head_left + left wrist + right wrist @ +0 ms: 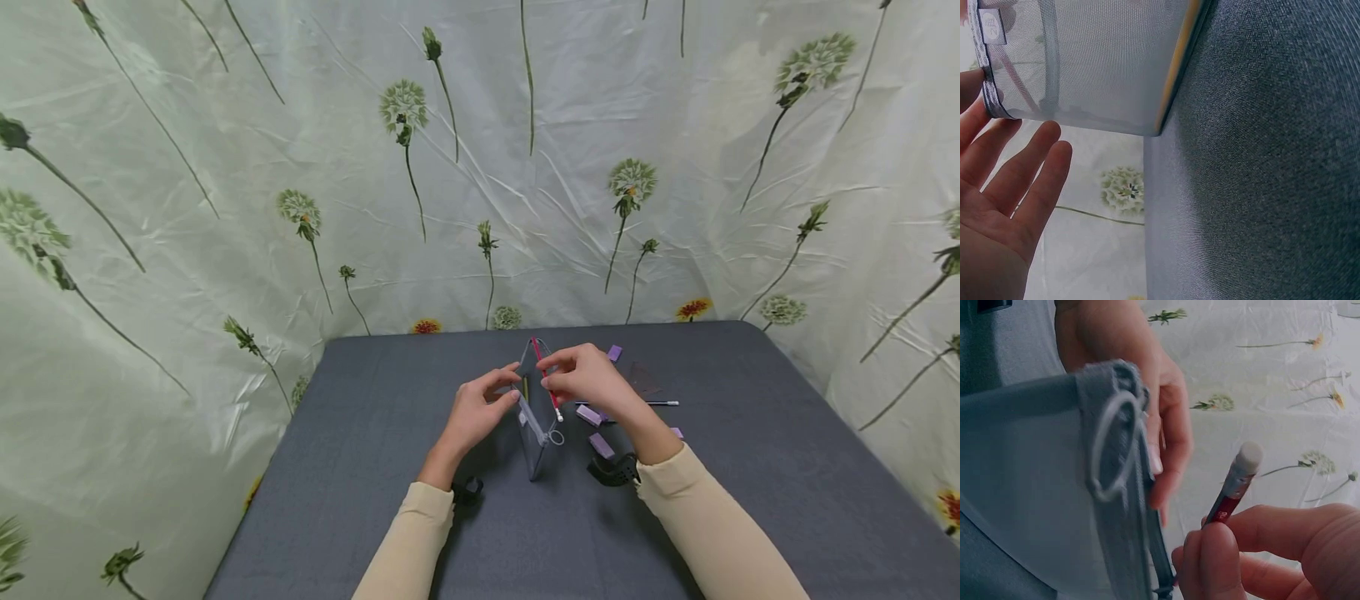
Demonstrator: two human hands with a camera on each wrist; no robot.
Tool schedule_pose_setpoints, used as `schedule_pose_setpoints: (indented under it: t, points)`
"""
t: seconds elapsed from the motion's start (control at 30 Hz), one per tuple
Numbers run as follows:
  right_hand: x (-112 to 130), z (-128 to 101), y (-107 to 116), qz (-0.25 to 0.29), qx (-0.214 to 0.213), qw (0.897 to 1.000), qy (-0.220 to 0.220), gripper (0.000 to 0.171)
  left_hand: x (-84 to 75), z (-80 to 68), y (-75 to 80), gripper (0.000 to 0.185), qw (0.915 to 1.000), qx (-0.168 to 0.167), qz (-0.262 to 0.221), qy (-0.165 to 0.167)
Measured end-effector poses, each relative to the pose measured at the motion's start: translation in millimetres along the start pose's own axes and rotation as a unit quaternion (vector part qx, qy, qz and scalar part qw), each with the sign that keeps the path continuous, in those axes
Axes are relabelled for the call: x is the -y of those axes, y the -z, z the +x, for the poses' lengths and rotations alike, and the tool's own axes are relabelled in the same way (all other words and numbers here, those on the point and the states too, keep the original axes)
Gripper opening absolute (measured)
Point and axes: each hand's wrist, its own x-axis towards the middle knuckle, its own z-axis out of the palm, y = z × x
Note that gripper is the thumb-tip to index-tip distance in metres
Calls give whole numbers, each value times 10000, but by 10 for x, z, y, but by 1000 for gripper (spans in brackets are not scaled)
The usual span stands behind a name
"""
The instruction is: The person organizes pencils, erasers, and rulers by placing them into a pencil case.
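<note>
A see-through grey mesh zip pouch (530,446) stands upright on the dark table, its mouth spread at the top. My left hand (476,410) pinches the pouch's zip edge between thumb and index finger, the other fingers stretched out in the left wrist view (1007,200). My right hand (588,381) holds a red pencil (553,399) with a white eraser end, tilted over the pouch's mouth. In the right wrist view, thumb and fingers grip the pencil (1229,499) near its eraser. Inside the pouch shows a yellow pencil-like stick (526,389).
Right of the pouch lie several purple blocks (601,446), a dark pencil (662,403) with a white end, and a thin see-through sheet (643,380). A flower-print curtain (480,167) hangs behind the grey cloth-covered table (337,500).
</note>
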Motion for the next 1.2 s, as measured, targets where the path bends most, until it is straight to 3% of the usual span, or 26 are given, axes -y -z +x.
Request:
schedule_pose_setpoints:
  t: [0.47, 1.2]
  points:
    - [-28, 7, -191, -482, -321, 9983, -78, 27, 12, -14, 13, 23, 10000, 54, 31, -6]
    - [-8, 58, -272, -973, -216, 9950, -38, 29, 25, -2, 55, 19, 9999, 29, -136, -62]
